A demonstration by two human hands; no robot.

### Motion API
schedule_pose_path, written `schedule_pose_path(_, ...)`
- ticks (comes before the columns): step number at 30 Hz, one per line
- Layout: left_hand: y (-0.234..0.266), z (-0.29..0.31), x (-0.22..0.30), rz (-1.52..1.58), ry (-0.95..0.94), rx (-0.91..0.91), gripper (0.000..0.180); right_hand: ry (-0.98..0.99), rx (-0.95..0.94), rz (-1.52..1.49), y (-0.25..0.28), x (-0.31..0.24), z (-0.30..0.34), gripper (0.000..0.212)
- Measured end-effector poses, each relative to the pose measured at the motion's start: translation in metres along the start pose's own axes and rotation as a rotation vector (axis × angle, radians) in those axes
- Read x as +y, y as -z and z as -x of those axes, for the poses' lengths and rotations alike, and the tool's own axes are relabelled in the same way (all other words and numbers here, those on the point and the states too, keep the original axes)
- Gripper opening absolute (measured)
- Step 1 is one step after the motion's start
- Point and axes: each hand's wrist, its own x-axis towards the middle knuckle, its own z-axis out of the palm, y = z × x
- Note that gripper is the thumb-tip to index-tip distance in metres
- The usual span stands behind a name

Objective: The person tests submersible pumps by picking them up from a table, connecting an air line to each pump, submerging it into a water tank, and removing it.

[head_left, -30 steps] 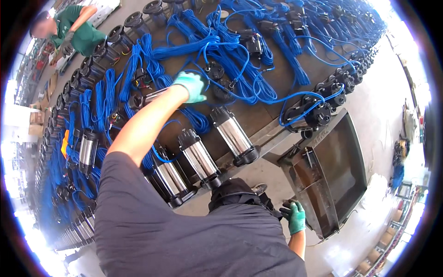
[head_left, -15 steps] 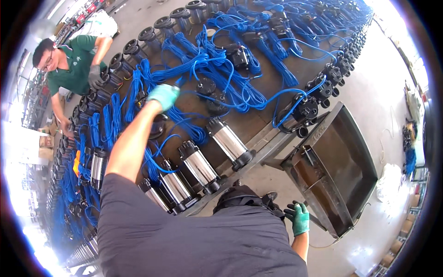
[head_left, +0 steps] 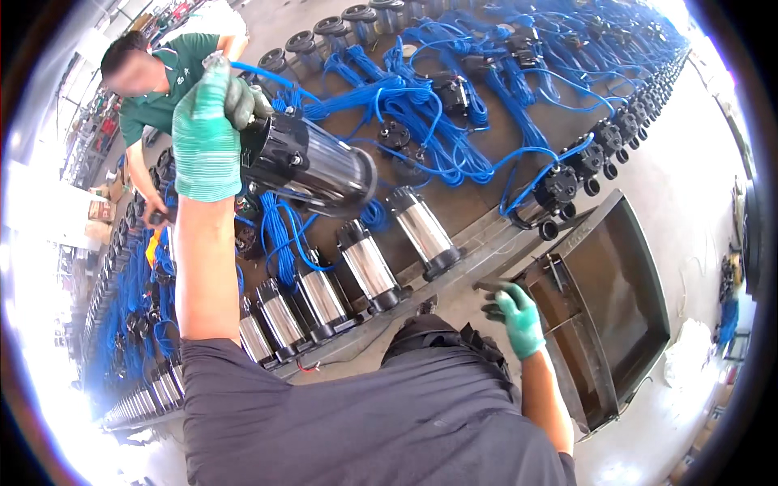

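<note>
My left hand (head_left: pixel 209 134), in a green and grey glove, is closed on the black top end of what looks like a submersible pump (head_left: pixel 312 166). This shiny cylinder with black ends is raised over the bench, tilted with its far end to the right. A blue cable (head_left: pixel 271 75) runs by its top. Low at the right, my gloved right hand (head_left: pixel 519 320) hangs in the air before the bench edge, its fingers apart and nothing in them. Steel-bodied cylinders (head_left: pixel 369 267) with black ends stand in a row along the near edge.
Bundled blue cables (head_left: pixel 442 138) and black fittings cover the bench (head_left: pixel 478 198). At the right stands a metal trough (head_left: pixel 624 300) with a divider. Across the bench at the left, a co-worker in a green shirt (head_left: pixel 190 61) leans in, one hand among the parts.
My left hand has gone from reaching over the cables to holding the pump up, nearer and further left. The right hand has risen slightly. The co-worker leans closer.
</note>
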Motion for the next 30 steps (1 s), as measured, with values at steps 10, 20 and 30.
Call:
schedule_pose_path(10,-0.184,0.12,0.039,0.395,0.158,-0.221,0.049,0.066,-0.361,-0.483,-0.009,0.008,0.024,0.094)
schedule_pose_path(20,-0.325,0.212,0.049,0.409,0.266,-0.575,0.042,0.29,0.128,-0.821,0.086,0.023,0.078,0.101)
schedule_pose_path(30,-0.36,0.252,0.039,0.374,0.575,-0.842,0.034,0.387,0.333,-0.818,0.157,0.044,0.098,0.071)
